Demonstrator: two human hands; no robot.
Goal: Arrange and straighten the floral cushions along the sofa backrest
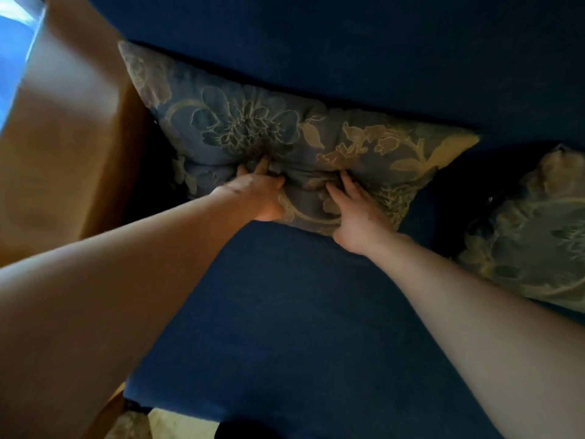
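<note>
A blue-grey floral cushion (253, 122) with beige flowers leans against the dark blue sofa backrest (348, 42) at the sofa's left end. Both my hands press into its lower front face. My left hand (256, 191) has its fingers dug into a fold of the fabric. My right hand (354, 213) lies flat on the cushion with fingers spread, fingertips pushed into the same crease. A second floral cushion (531, 242) lies at the right edge, partly cut off by the frame.
The blue sofa seat (300, 312) stretches below the cushions. A wooden armrest (69, 137) borders the sofa on the left, close to the first cushion. A strip of light floor (177, 423) shows beneath the seat's front edge.
</note>
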